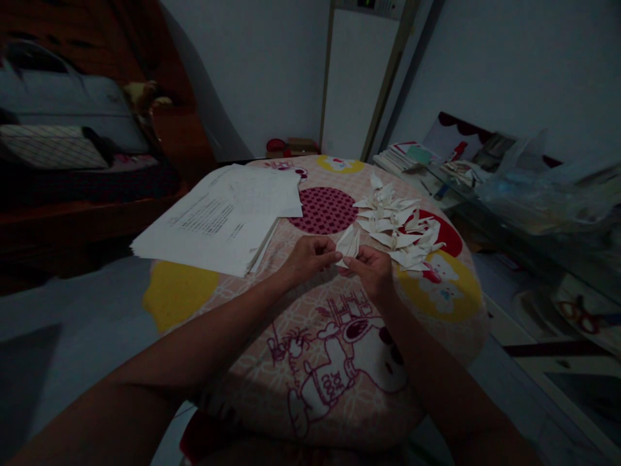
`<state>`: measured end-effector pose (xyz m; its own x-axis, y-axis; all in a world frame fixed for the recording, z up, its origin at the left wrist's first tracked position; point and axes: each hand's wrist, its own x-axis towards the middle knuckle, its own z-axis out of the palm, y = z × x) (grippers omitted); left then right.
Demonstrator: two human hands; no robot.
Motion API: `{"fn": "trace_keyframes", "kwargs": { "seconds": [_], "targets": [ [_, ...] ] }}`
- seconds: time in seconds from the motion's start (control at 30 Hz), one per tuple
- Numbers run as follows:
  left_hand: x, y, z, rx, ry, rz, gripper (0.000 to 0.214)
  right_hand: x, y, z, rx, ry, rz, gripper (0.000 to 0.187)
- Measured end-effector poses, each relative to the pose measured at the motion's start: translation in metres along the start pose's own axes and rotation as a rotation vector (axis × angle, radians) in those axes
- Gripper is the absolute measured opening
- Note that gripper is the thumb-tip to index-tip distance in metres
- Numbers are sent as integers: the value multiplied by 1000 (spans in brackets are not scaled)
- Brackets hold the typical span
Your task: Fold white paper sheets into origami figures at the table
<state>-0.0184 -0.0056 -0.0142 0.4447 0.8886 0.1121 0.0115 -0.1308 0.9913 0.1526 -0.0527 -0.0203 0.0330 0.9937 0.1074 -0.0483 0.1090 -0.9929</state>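
A small folded piece of white paper is pinched between both of my hands over the middle of a round table with a pink cartoon-print cloth. My left hand grips its left side with closed fingers. My right hand pinches its lower right edge. Just beyond my right hand lies a pile of several finished folded white paper figures. A stack of white printed sheets lies on the table's far left, hanging over its edge.
A dark wooden bed with bedding runs along the left. A low glass-topped shelf with books, papers and plastic bags stands to the right. A white panel leans against the far wall.
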Motion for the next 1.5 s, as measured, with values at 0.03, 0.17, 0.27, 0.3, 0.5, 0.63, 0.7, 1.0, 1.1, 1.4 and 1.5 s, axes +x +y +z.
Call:
{"fn": "trace_keyframes", "kwargs": {
  "seconds": [0.03,0.17,0.27,0.3,0.5,0.63,0.7,1.0,1.1,1.4,1.5],
  "targets": [
    [0,1,0,18,22,-3,37,0,-1,1,17,-6,35,29],
    [-3,5,4,-8,70,-27,35,0,-4,2,56,-51,150,39],
    [-4,6,6,-48,88,-40,34,-1,-5,1,49,-104,182,41],
    [-4,6,7,-58,90,-44,34,-1,-5,1,43,-112,183,40],
    [-4,4,9,-138,-9,-102,37,-3,-8,1,40,-99,178,37],
    [-5,5,10,-145,-45,-115,33,-5,-11,1,45,-113,184,35],
    [-5,6,9,-153,-55,-125,30,-6,-12,1,44,-125,178,36],
    [-3,3,5,-2,6,63,36,-5,-9,5,-37,-131,135,43],
    [-3,1,5,-47,-58,45,43,-6,-9,3,-58,-85,97,43],
    [-6,2,5,53,-90,160,48,-7,-9,2,-81,-49,12,42],
    [-7,3,0,153,-62,195,44,-6,-7,0,-164,-93,-39,44]
  ]
}}
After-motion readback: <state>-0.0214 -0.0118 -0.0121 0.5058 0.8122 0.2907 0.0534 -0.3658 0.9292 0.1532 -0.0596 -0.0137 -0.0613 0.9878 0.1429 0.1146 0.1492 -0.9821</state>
